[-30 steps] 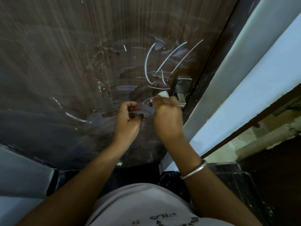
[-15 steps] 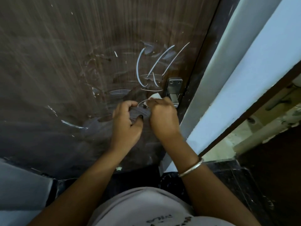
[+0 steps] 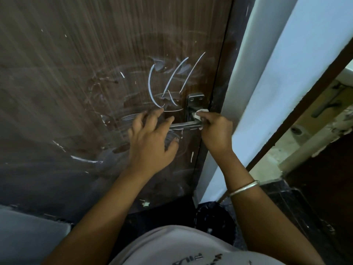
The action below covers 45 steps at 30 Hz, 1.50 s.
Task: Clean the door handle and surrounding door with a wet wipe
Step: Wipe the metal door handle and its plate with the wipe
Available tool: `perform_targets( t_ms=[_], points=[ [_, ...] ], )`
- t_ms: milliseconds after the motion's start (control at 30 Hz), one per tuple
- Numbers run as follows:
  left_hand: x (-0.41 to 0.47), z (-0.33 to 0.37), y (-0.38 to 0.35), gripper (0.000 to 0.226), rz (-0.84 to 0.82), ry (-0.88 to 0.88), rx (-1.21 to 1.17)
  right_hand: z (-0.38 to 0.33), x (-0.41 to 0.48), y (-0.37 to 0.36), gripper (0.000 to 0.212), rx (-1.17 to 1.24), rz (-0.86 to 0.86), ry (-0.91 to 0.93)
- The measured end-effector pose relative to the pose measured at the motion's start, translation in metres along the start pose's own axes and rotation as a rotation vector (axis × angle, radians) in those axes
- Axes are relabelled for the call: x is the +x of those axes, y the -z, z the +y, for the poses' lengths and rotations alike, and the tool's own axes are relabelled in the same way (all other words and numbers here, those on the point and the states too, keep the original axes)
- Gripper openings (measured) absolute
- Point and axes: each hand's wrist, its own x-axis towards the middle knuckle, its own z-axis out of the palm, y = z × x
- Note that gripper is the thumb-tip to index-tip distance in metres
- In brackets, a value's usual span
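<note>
A dark brown wooden door (image 3: pixel 80 77) with white chalk-like marks and smears fills the view. Its metal lever handle (image 3: pixel 184 125) runs left from a screwed backplate (image 3: pixel 195 104) near the door's right edge. My right hand (image 3: pixel 216 133) is shut on a white wet wipe (image 3: pixel 199 114), pressing it on the lever's base by the backplate. My left hand (image 3: pixel 150 138) hovers over the free end of the lever with fingers spread, holding nothing; it hides the lever's tip.
A light blue wall edge (image 3: pixel 271 88) stands right of the door frame. Dark tiled floor (image 3: pixel 298 213) lies below. At far right is a second dark door (image 3: pixel 328 169) with a handle.
My left hand has let go of the lever and opened its fingers. My right hand slid the wipe rightward along the lever to the backplate.
</note>
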Motion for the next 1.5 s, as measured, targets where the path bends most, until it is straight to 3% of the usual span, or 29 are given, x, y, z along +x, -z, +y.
perform_targets(
  t_ms=[133,233,567,1500],
  points=[
    [0.003,0.002,-0.001,0.059,-0.074,0.012,0.002,0.008,-0.011,0.002,0.021,0.441,0.03,-0.397],
    [0.007,0.008,-0.002,0.059,-0.118,0.005,0.01,0.006,-0.007,-0.005,0.021,0.677,0.035,-0.544],
    [0.019,0.023,-0.011,0.057,-0.192,-0.028,0.097,0.012,-0.02,-0.004,0.021,0.801,0.047,-0.554],
    [0.016,0.019,-0.019,0.055,-0.167,0.029,0.008,0.012,-0.019,-0.02,0.024,0.633,0.09,-0.501]
  ],
)
